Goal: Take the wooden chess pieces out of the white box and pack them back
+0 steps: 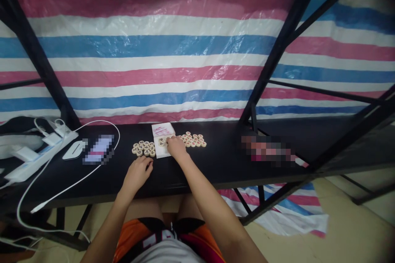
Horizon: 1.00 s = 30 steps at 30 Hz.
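A small white box [159,153] lies open on the black desk, its lid with pink print [163,130] folded back. At least two round xiangqi pieces [161,141] sit inside it. My right hand [176,148] reaches over the box, fingertips pinched at a piece there; the hand partly hides it. Left of the box is a group of xiangqi pieces with black characters [142,148]. Just in front of them my left hand [139,172] rests on the desk, fingers loosely bent, thumb apart, nothing visible in it. Pieces with red characters [193,140] lie to the right.
On the left are a white power strip [43,158] with chargers, a white cable [66,192], a white flat item [73,150] and a blurred phone-like item [99,149]. A blurred reddish object [267,151] lies at right. Black metal posts [274,57] frame the desk before striped sheeting [160,45].
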Available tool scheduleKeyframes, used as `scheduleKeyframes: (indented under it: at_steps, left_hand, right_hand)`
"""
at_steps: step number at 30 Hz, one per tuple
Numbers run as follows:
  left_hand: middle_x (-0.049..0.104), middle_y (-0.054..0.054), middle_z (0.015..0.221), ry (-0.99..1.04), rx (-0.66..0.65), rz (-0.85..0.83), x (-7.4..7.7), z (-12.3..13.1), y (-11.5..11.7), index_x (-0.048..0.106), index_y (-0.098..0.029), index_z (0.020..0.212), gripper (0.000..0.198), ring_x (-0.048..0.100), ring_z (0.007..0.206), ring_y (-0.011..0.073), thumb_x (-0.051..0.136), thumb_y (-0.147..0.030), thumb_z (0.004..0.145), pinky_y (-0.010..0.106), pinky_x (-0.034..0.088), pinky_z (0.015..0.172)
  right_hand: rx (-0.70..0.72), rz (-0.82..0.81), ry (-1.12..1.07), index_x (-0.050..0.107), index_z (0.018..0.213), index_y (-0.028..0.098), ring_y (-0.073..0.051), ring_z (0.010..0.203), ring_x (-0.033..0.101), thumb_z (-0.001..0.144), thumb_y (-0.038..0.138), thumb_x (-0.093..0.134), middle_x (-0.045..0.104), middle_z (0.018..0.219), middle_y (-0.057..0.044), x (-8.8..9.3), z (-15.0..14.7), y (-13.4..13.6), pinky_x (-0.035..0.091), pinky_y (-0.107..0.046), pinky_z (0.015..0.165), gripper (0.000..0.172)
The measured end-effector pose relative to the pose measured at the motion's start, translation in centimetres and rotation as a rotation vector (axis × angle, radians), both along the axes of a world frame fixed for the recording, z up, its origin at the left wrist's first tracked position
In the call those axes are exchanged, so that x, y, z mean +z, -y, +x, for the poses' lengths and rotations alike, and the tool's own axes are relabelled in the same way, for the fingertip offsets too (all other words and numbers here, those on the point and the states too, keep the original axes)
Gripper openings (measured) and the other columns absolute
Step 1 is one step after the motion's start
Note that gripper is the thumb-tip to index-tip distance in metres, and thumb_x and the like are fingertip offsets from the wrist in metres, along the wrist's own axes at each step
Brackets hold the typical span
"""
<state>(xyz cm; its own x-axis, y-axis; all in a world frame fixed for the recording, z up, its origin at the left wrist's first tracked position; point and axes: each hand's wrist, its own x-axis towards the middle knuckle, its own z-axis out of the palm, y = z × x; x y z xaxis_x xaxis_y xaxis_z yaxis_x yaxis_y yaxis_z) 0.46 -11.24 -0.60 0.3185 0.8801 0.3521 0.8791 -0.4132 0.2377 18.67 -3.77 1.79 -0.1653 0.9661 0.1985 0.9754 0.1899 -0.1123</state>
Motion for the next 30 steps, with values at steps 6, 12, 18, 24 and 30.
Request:
scheduleKeyframes:
  at_steps: [6, 12, 18, 24, 30]
  left_hand:
    - [0.064, 0.006, 0.092, 0.052, -0.065, -0.047, 0.4, 0.6, 0.2, 0.065, -0.020, 0.095, 0.023, 0.059, 0.087, 0.0186, 0.043, -0.022, 0.089, 0.030, 0.045, 0.079]
    - [0.064, 0.005, 0.089, 0.131, -0.162, -0.103, 0.2, 1.2, 0.7, 0.065, -0.020, 0.097, 0.024, 0.059, 0.087, 0.0184, 0.043, -0.024, 0.089, 0.030, 0.045, 0.080]
    - [0.064, 0.005, 0.086, 0.209, -0.139, -0.104, -0.2, 0.7, 0.5, 0.066, -0.020, 0.095, 0.023, 0.060, 0.083, 0.0185, 0.045, -0.024, 0.087, 0.030, 0.046, 0.077]
    - [0.064, 0.005, 0.085, 0.206, -0.141, -0.101, 0.0, 0.7, 0.7, 0.067, -0.020, 0.094, 0.024, 0.060, 0.083, 0.0190, 0.044, -0.024, 0.087, 0.030, 0.046, 0.076]
    - [0.064, 0.005, 0.084, 0.199, -0.135, -0.110, 0.0, 0.8, 0.6, 0.067, -0.020, 0.094, 0.024, 0.060, 0.083, 0.0195, 0.045, -0.024, 0.087, 0.031, 0.046, 0.076]
  right_hand:
    - [-0.013, -0.015, -0.031, 0.061, 0.109, 0.014, -0.024, 0.101, 0.057, 0.085, 0.017, 0.047, 0.066, 0.103, -0.015, -0.2, -0.2, -0.7, 0.043, -0.034, 0.081, 0.029]
    - [0.011, 0.096, -0.195, 0.061, 0.102, 0.017, -0.023, 0.094, 0.058, 0.086, 0.023, 0.051, 0.065, 0.100, -0.011, 0.4, 0.1, 0.7, 0.042, -0.031, 0.078, 0.020]
    - [0.156, 0.291, -0.569, 0.059, 0.097, 0.019, -0.017, 0.087, 0.056, 0.088, 0.027, 0.050, 0.063, 0.093, -0.005, -1.5, 0.7, 5.0, 0.042, -0.027, 0.081, 0.015]
    - [0.190, 0.322, -0.769, 0.060, 0.094, 0.019, -0.016, 0.078, 0.056, 0.086, 0.025, 0.050, 0.063, 0.094, -0.005, -2.8, 0.9, 5.9, 0.044, -0.027, 0.078, 0.014]
    - [0.157, 0.291, -0.823, 0.060, 0.092, 0.020, -0.016, 0.075, 0.056, 0.084, 0.027, 0.050, 0.063, 0.092, -0.005, -2.7, 0.9, 5.8, 0.045, -0.028, 0.076, 0.015]
